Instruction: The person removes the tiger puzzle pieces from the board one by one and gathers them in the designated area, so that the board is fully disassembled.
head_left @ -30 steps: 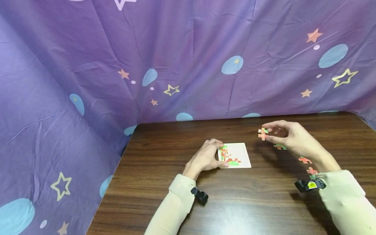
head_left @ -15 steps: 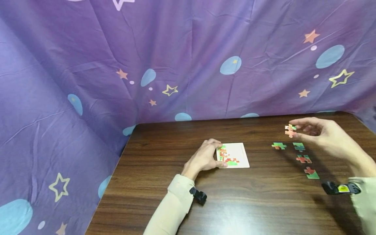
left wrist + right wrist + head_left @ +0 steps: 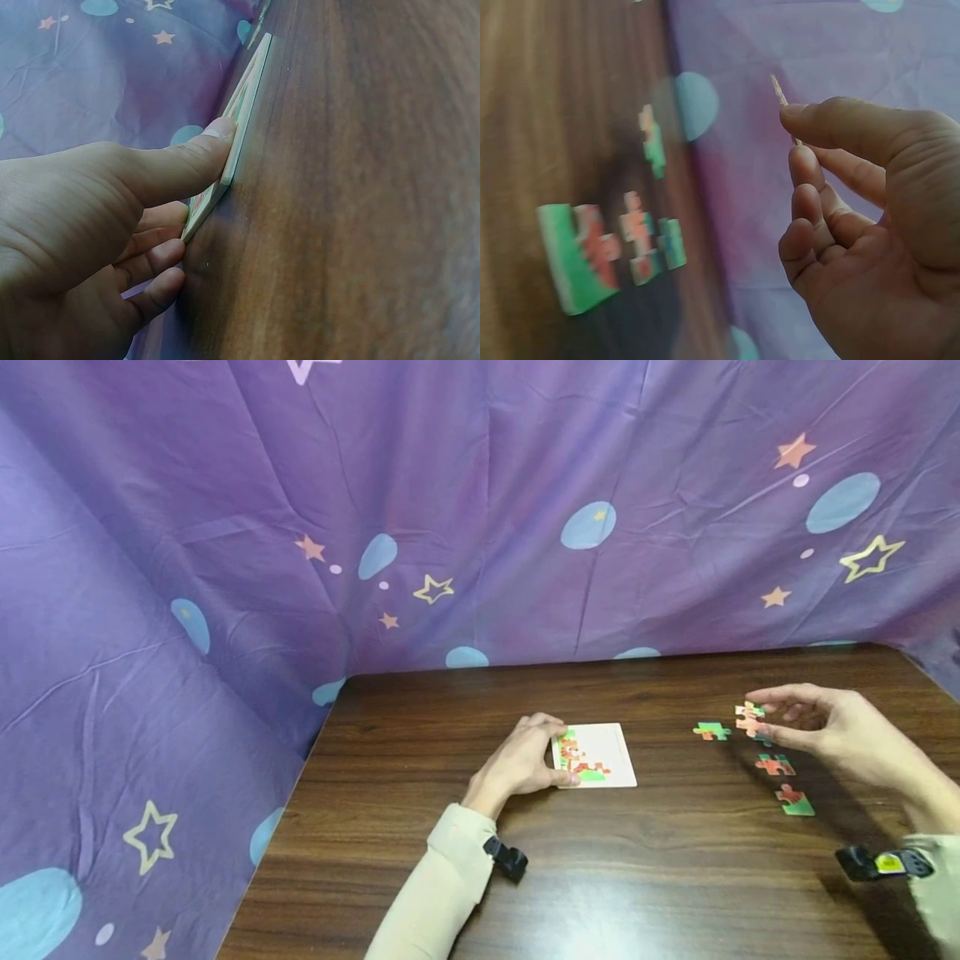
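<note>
My left hand [image 3: 517, 758] holds a white square puzzle board [image 3: 611, 752] at its left side, thumb on the near edge and fingers at the far one. Fitted pieces [image 3: 573, 756] in orange, green and white fill the board's left part and lower edge. In the left wrist view the thumb presses on the thin board [image 3: 247, 127]. To the right, my right hand [image 3: 840, 727] pinches a jigsaw piece [image 3: 747, 720] between thumb and fingertips, above the table. Seen edge-on in the right wrist view, that piece [image 3: 778, 90] stands upright; the other fingers are curled.
Loose pieces lie right of the board: a green one [image 3: 712, 731], a red-green one [image 3: 775, 765] and a green-cornered one [image 3: 797, 802]. Another is mostly hidden behind the held piece. A purple star-patterned cloth [image 3: 480, 527] hangs behind the brown table [image 3: 600, 868].
My right hand has carried its piece rightwards from near the board to above the loose pieces, then lowered it a little. The left hand stays on the board.
</note>
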### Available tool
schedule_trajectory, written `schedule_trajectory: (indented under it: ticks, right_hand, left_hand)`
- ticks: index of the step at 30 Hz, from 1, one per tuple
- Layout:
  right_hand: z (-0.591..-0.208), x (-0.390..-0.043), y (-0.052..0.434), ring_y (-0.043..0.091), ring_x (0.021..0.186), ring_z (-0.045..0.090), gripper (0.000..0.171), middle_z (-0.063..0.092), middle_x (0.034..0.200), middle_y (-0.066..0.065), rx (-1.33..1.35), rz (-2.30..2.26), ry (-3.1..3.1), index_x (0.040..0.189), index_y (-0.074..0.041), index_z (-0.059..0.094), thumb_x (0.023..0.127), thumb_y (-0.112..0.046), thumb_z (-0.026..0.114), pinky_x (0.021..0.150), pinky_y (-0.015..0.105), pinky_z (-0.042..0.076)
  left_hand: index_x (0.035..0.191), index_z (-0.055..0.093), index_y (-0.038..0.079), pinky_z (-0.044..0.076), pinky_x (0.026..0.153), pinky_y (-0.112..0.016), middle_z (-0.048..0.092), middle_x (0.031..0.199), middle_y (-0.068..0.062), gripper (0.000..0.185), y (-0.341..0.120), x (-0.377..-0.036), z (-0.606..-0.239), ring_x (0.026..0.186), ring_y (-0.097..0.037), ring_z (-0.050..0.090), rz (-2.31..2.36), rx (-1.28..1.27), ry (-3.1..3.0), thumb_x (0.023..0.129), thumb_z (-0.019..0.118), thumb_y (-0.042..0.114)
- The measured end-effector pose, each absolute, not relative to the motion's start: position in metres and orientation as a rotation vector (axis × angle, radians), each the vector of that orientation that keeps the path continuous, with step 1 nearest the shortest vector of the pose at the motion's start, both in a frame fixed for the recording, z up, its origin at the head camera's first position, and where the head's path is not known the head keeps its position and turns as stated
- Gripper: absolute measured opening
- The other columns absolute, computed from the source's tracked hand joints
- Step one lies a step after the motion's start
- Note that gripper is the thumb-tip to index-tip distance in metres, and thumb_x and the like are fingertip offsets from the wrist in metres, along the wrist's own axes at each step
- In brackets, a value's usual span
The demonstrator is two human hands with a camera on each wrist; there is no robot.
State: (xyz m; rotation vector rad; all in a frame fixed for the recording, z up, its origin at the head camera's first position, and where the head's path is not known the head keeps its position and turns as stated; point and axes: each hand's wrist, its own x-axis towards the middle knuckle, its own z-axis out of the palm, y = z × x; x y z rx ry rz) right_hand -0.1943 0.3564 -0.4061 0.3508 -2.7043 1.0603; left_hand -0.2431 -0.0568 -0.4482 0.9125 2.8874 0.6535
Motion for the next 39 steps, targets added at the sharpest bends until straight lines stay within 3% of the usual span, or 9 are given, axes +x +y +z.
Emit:
schedule_trajectory:
  ticks: [9, 13, 22, 32, 39]
  right_hand:
    - [-0.444, -0.193, 0.354, 0.011, 0.072, 0.063, 0.043, 0.069, 0.086, 0.002, 0.487, 1.130, -2.767, 0.126, -0.011, 0.071, 0.086, -0.012, 0.085, 0.055, 0.025, 0.051]
    - [-0.456, -0.193, 0.353, 0.008, 0.074, 0.060, 0.041, 0.069, 0.088, 0.001, 0.587, 1.097, -2.750, 0.123, -0.010, 0.073, 0.084, -0.008, 0.086, 0.053, 0.024, 0.049]
    - [-0.457, -0.195, 0.353, 0.007, 0.075, 0.058, 0.039, 0.068, 0.090, -0.001, 0.545, 1.036, -2.798, 0.122, -0.016, 0.074, 0.085, -0.015, 0.086, 0.051, 0.025, 0.050]
    - [-0.464, -0.191, 0.353, 0.009, 0.074, 0.057, 0.039, 0.069, 0.099, 0.002, 0.536, 1.149, -2.820, 0.127, -0.013, 0.072, 0.089, -0.014, 0.083, 0.047, 0.028, 0.051]
    - [-0.464, -0.191, 0.351, 0.007, 0.079, 0.057, 0.040, 0.068, 0.107, 0.003, 0.546, 1.115, -2.830, 0.128, -0.014, 0.071, 0.090, -0.017, 0.083, 0.052, 0.027, 0.052]
  left_hand:
    - [0.149, 0.055, 0.008, 0.033, 0.121, -0.025, 0.052, 0.152, -0.002, 0.084, -0.057, -0.244, -0.448, 0.141, -0.020, 0.044, 0.647, 0.898, 2.881, 0.080, 0.091, 0.040]
    - [0.149, 0.055, 0.008, 0.033, 0.121, -0.025, 0.052, 0.152, -0.002, 0.084, -0.057, -0.245, -0.449, 0.141, -0.019, 0.044, 0.645, 0.894, 2.882, 0.080, 0.090, 0.041]
    - [0.149, 0.056, 0.009, 0.034, 0.120, -0.024, 0.054, 0.151, -0.001, 0.085, -0.057, -0.245, -0.449, 0.140, -0.018, 0.045, 0.663, 0.900, 2.887, 0.079, 0.092, 0.040]
    - [0.147, 0.057, 0.008, 0.033, 0.120, -0.024, 0.054, 0.151, -0.003, 0.083, -0.057, -0.245, -0.451, 0.140, -0.020, 0.045, 0.667, 0.919, 2.876, 0.079, 0.092, 0.039]
    - [0.148, 0.057, 0.009, 0.033, 0.120, -0.024, 0.053, 0.152, 0.000, 0.083, -0.059, -0.244, -0.450, 0.141, -0.019, 0.044, 0.668, 0.904, 2.880, 0.079, 0.091, 0.040]
